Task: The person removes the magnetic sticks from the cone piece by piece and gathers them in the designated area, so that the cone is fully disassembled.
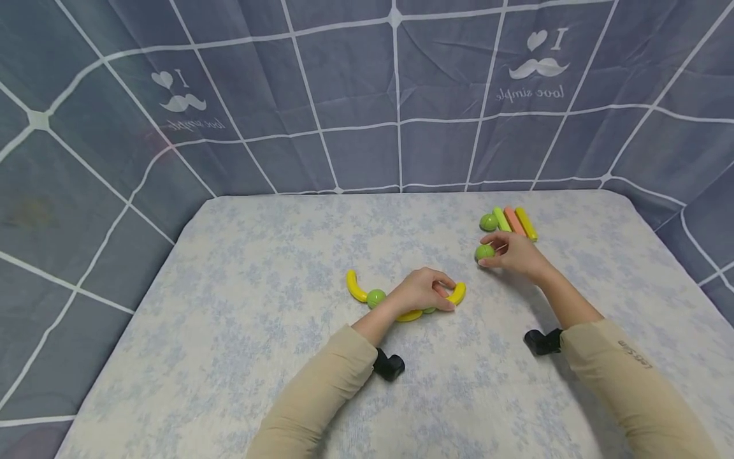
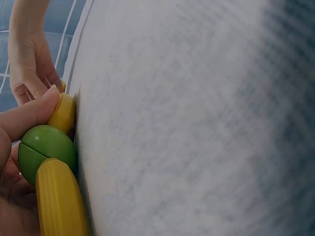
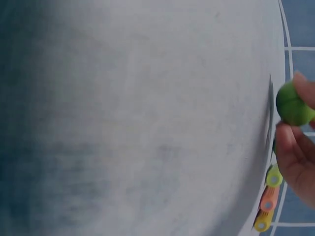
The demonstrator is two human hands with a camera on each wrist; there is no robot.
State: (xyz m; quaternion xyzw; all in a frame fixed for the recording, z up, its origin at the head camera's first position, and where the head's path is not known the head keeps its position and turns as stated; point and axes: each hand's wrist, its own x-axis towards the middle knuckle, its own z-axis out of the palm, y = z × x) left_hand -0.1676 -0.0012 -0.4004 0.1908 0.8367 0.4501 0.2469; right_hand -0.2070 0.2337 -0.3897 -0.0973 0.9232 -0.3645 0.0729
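1. The two hands are apart. The left hand (image 1: 421,290) pinches the right yellow curved piece (image 1: 459,293) near the middle of the surface (image 1: 229,287).
2. That piece ends a bowed row: leftmost yellow piece (image 1: 355,287), left green ball (image 1: 376,298), middle yellow piece (image 1: 410,315), inner green ball (image 2: 47,150).
3. In the head view, the left hand and wrist hide parts of the middle yellow piece and inner green ball.
4. The right hand (image 1: 516,255) grips another green ball (image 1: 484,252) between thumb and fingers, toward the far right corner; whether it touches the surface I cannot tell.
5. Beyond it, near the far edge, lie a spare green ball (image 1: 489,222), a lime stick (image 1: 500,217), an orange stick (image 1: 512,218) and a yellow stick (image 1: 525,223), side by side. The right hand partly covers the lime and orange sticks.
6. Black wrist devices (image 1: 389,366) sit at both sleeves (image 1: 315,395).
7. A grey-blue curtain (image 1: 355,83) hangs behind the far edge.
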